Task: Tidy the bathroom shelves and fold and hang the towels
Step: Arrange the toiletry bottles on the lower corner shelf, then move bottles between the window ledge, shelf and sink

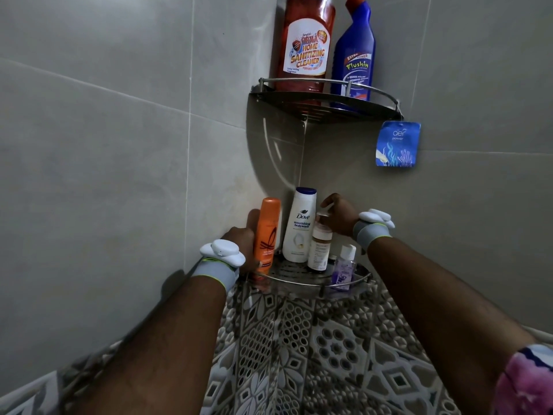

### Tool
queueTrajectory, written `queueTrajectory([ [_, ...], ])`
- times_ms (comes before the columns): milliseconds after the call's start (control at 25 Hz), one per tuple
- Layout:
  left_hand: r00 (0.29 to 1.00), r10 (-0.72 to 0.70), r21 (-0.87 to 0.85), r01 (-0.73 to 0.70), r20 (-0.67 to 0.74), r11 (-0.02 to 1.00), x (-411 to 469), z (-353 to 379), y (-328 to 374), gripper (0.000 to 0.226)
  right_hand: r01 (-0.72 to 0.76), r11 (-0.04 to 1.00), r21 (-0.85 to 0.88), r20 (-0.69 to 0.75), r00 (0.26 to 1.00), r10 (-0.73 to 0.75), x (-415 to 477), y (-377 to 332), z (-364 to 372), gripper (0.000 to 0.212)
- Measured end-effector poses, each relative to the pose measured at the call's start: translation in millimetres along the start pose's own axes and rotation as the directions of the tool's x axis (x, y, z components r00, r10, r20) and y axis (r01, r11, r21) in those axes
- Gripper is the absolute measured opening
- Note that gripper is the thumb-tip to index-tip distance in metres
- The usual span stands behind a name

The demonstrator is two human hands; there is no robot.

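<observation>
left hand: clamped round orange spray can, at left end of lower shelf, by the wall
right hand: fingers pinch top of brown pump bottle, mid-shelf
lower shelf, rest: Dove bottle upright between the two; small clear bottle front right
upper shelf: red cleaner bottle, blue bottle, side by side
air freshener: hangs off upper shelf's right end

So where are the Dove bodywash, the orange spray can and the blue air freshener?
Dove bodywash (300, 227): head view, white front, mid-bottle.
Orange spray can (269, 223): head view, upper body.
Blue air freshener (397, 144): head view, middle of packet.
</observation>
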State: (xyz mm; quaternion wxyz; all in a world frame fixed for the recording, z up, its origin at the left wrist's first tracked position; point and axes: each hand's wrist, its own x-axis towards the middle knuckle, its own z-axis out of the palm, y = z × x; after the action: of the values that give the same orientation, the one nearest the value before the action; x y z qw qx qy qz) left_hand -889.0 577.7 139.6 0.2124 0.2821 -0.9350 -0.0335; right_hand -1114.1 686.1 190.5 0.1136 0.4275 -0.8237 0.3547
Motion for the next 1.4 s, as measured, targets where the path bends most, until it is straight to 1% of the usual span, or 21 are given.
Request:
queueTrajectory([
  [160, 1.000, 0.003, 0.005, -0.003, 0.004, 1.000, 1.0, 0.5, -1.2, 0.047, 0.022, 1.000, 0.004, -0.030, 0.999, -0.022, -0.5, 0.6, 5.6, 0.042],
  [320, 1.000, -0.013, -0.006, 0.013, 0.011, 1.000, -1.7, 0.0, 0.9, 0.043, 0.025, 0.999, -0.021, 0.023, 0.999, -0.024, -2.5, -4.5, 0.0, 0.040],
  [440, 1.000, -0.007, -0.003, 0.007, 0.018, 1.000, -4.0, -1.6, 3.2, 0.024, -0.001, 1.000, -0.023, 0.070, 0.998, 0.002, -5.0, -8.1, -7.2, 0.039],
  [480, 1.000, -0.008, 0.001, 0.008, 0.017, 1.000, -4.7, -2.6, 3.6, 0.023, -0.011, 1.000, -0.015, 0.071, 0.997, 0.012, -5.1, -9.3, -8.2, 0.039],
  [560, 1.000, -0.006, 0.006, 0.006, 0.014, 1.000, -5.2, -3.5, 4.0, 0.024, -0.043, 0.999, 0.012, 0.034, 0.999, 0.042, -7.2, -12.4, -8.0, 0.043],
  [600, 1.000, -0.006, 0.001, 0.006, 0.013, 1.000, -5.2, -3.4, 4.3, 0.023, -0.054, 0.999, -0.004, -0.004, 0.999, 0.054, -7.5, -11.8, -7.2, 0.048],
  [680, 1.000, -0.019, -0.002, 0.019, 0.011, 1.000, -5.8, -3.6, 4.2, 0.027, -0.056, 0.994, -0.098, -0.042, 0.998, 0.052, -6.0, -8.9, -4.5, 0.057],
  [760, 0.999, -0.030, 0.010, 0.030, 0.011, 1.000, -6.5, -3.6, 4.6, 0.038, -0.043, 0.992, -0.121, -0.018, 0.999, 0.041, -5.1, -7.5, -2.4, 0.050],
  [800, 1.000, -0.029, 0.007, 0.028, 0.011, 1.000, -6.3, -3.0, 3.6, 0.039, -0.048, 0.994, -0.097, -0.009, 0.999, 0.047, -4.5, -8.1, -1.4, 0.045],
  [920, 1.000, -0.007, -0.001, 0.007, 0.014, 1.000, -5.6, -3.5, 3.3, 0.026, -0.093, 0.995, -0.027, 0.005, 0.996, 0.093, -4.1, -11.4, -2.6, 0.039],
  [1040, 1.000, -0.012, 0.011, 0.011, 0.003, 1.000, -5.1, -1.8, 1.7, 0.031, -0.116, 0.993, -0.012, 0.018, 0.993, 0.116, -4.9, -12.9, 0.4, 0.044],
  [1120, 1.000, -0.019, 0.022, 0.019, 0.006, 1.000, -4.5, -2.3, 1.5, 0.033, -0.109, 0.994, -0.029, -0.025, 0.994, 0.108, -10.9, -15.3, 1.0, 0.052],
  [1200, 0.999, -0.036, 0.001, 0.036, 0.006, 0.999, -8.0, 0.3, 4.0, 0.024, -0.048, 0.996, -0.080, -0.142, 0.989, 0.036, -24.5, -20.3, 0.1, 0.053],
  [1280, 0.995, -0.087, -0.078, 0.083, -0.042, 0.993, -19.2, 6.1, 6.1, 0.032, 0.090, 0.986, -0.143, -0.260, 0.958, -0.125, -44.3, -27.4, 0.0, 0.045],
  [1320, 0.988, -0.116, -0.114, 0.104, -0.102, 0.988, -27.3, 8.1, 5.8, 0.034, 0.191, 0.971, -0.144, -0.308, 0.924, -0.228, -54.5, -32.5, 0.3, 0.041],
  [1360, 0.974, -0.149, -0.143, 0.125, -0.173, 0.982, -42.2, 14.1, 5.6, 0.033, 0.324, 0.940, -0.109, -0.319, 0.884, -0.341, -68.9, -35.8, 4.1, 0.037],
  [1400, 0.949, -0.174, -0.175, 0.130, -0.262, 0.976, -58.6, 20.4, 4.0, 0.031, 0.457, 0.888, -0.057, -0.314, 0.836, -0.450, -84.5, -39.2, 9.6, 0.032],
])
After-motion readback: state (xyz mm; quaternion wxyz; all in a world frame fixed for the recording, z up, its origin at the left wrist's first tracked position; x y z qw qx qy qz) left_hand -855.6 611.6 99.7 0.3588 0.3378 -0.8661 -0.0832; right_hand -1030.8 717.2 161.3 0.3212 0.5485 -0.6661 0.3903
